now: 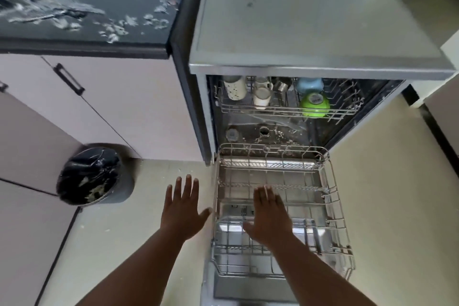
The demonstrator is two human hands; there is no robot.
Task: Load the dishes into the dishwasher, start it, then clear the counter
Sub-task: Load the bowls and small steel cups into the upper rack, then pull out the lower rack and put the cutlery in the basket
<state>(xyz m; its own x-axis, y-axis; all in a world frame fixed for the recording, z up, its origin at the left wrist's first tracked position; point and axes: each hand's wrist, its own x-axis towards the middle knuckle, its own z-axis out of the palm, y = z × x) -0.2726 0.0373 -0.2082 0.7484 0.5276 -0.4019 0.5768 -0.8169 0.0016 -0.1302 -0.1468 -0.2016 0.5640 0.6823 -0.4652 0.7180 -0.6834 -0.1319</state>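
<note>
open dishwasher (320, 20) with both racks in view.
lower rack (280, 208): bare wire, drawn fully out over the lowered door (248, 288). upper rack (288, 104): partly inside the tub, holding a speckled mug (234, 88) at left, two pale cups (262, 93) beside it, and at right a blue bowl (310, 85) behind a green bowl (315, 105), both upturned. counter (87, 0): dark, strewn with pale scraps.

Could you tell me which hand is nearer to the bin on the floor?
Left. The left hand hovers open over the floor just right of the bin; the right hand is farther right, over the pulled-out lower rack.
</note>
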